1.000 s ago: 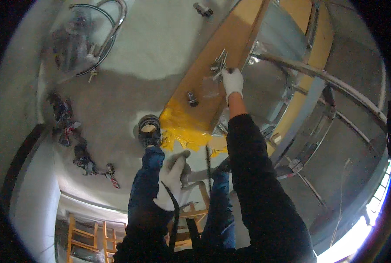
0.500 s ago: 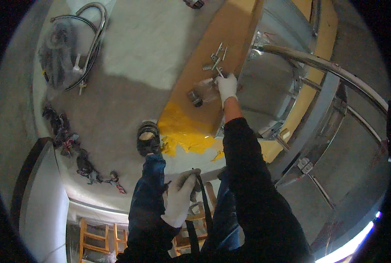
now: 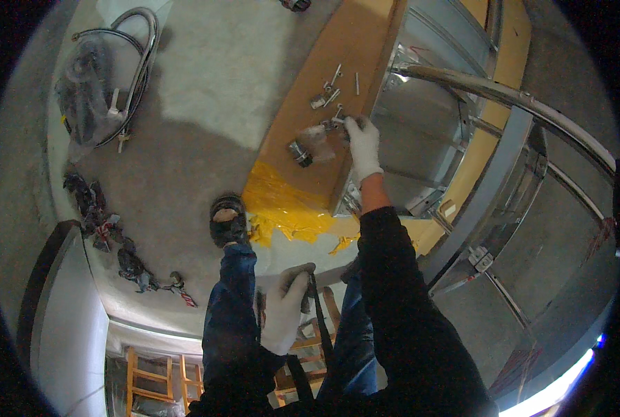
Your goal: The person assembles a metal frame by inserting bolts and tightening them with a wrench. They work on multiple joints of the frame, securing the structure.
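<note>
My right hand [image 3: 365,146], in a white knit glove, reaches over a brown cardboard sheet [image 3: 303,132]. Its thumb and fingers are pinched together by a small metal piece [image 3: 336,121]; what is between them is too small to make out. Several metal rods or bolts [image 3: 337,71] lie scattered farther up the cardboard. A clear plastic bag [image 3: 317,142] and a dark, ridged fitting [image 3: 300,154] lie left of the hand. Close to my body, my left hand [image 3: 283,306] is gloved too, its fingers curled beside a hanging black strap [image 3: 321,302]. Anything inside it is hidden.
A metal frame with a curved tube [image 3: 476,83] stands to the right. Yellow plastic film [image 3: 289,208] covers the cardboard's near end. Hoses [image 3: 146,62] and a bagged item [image 3: 91,90] lie far left, crumpled dark scraps [image 3: 133,264] nearer. Wooden stools [image 3: 150,375] stand behind.
My right hand has drawn slightly back from the loose rods, which are now spread farther apart. The view has shifted a little. My left hand stays curled by the strap.
</note>
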The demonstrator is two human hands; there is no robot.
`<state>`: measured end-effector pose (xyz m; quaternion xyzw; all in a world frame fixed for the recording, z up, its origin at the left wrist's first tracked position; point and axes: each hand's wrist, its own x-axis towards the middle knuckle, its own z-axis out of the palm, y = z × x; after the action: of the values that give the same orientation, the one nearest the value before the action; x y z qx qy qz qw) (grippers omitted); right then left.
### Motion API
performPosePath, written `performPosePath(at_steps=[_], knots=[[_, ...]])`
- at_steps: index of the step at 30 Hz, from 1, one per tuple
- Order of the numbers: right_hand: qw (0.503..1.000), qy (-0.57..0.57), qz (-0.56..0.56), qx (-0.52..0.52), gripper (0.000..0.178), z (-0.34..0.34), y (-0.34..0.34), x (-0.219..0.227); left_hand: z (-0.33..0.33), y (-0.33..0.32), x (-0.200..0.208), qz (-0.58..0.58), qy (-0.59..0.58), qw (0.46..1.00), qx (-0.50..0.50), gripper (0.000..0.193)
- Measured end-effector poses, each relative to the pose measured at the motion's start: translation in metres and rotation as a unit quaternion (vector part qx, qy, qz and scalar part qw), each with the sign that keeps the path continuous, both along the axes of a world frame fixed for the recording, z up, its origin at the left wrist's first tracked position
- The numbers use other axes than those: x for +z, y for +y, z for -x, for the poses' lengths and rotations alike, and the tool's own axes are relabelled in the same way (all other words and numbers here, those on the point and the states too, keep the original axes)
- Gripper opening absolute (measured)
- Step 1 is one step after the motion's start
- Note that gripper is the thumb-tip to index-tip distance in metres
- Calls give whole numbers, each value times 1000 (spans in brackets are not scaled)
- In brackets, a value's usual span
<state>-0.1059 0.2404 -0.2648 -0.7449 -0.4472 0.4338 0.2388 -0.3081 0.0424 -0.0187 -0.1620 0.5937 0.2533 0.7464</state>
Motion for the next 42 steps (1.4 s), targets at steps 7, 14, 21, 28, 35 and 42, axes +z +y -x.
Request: performPosePath(at_steps=[7, 14, 21, 28, 35, 42], knots=[[932, 265, 44, -243, 21, 13, 28, 39, -3, -1, -2, 9, 7, 1000, 4, 27], [979, 103, 147, -97, 25, 3, 17, 14, -4, -4, -2, 12, 4, 1000, 10, 27], [948, -264, 129, 125, 46, 43, 1, -15, -1, 4, 5, 14, -5, 1000, -6, 28], [993, -94, 50, 44, 30, 33, -26, -37, -3, 9, 11, -16, 22, 999, -18, 29], [978, 148, 93, -111, 23, 17, -12, 3, -1, 0, 4, 5, 6, 999, -43, 30], [991, 38, 84, -101, 28, -5, -1, -20, -6, -2, 2, 11, -3, 999, -45, 31]])
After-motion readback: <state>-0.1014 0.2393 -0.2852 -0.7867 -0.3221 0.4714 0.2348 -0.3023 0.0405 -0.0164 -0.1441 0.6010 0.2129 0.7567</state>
